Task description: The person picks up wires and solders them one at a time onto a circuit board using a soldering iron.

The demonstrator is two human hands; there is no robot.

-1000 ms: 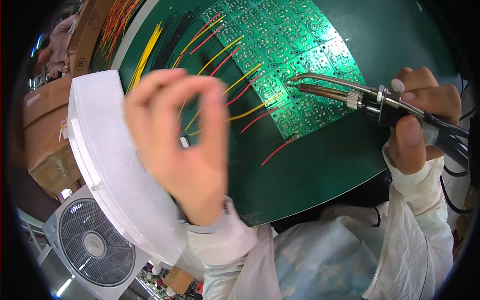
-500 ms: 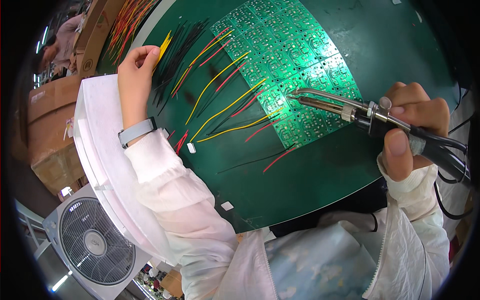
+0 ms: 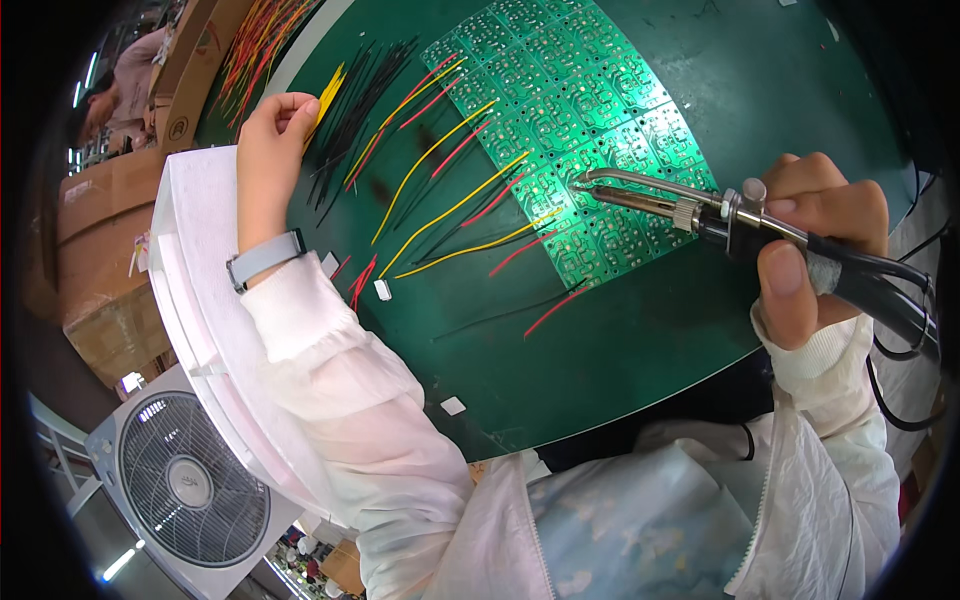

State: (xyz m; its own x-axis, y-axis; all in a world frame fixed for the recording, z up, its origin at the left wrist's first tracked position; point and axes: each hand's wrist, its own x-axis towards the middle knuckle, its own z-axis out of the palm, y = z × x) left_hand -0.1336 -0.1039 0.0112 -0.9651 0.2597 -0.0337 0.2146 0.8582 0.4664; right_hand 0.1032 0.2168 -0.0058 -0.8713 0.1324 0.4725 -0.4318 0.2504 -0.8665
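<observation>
My right hand point(image 3: 825, 240) is closed around a soldering iron point(image 3: 730, 220) with a thin metal feed tube along its top. Its tip lies over the green circuit board panel point(image 3: 600, 130), beside the lower left boards. Yellow, red and black wires point(image 3: 440, 215) run out leftward from the panel's left edge. At the upper left, my left hand point(image 3: 275, 150) pinches a small bundle of yellow wires point(image 3: 327, 100) between thumb and fingers. Loose black wires point(image 3: 365, 105) lie just right of that hand.
A white padded ledge point(image 3: 195, 260) borders the green table point(image 3: 560, 380) on the left. Short red wires point(image 3: 362, 282) and small white pieces point(image 3: 382, 290) lie near my left sleeve. Beyond stand a box fan point(image 3: 190, 485), cardboard boxes point(image 3: 110, 250) and another person point(image 3: 130, 85). Cables point(image 3: 895, 350) trail at right.
The soldering iron and my right hand have shifted slightly left and up. The panel with its wires appears a little further left too. My left hand keeps its pinch on the yellow wires.
</observation>
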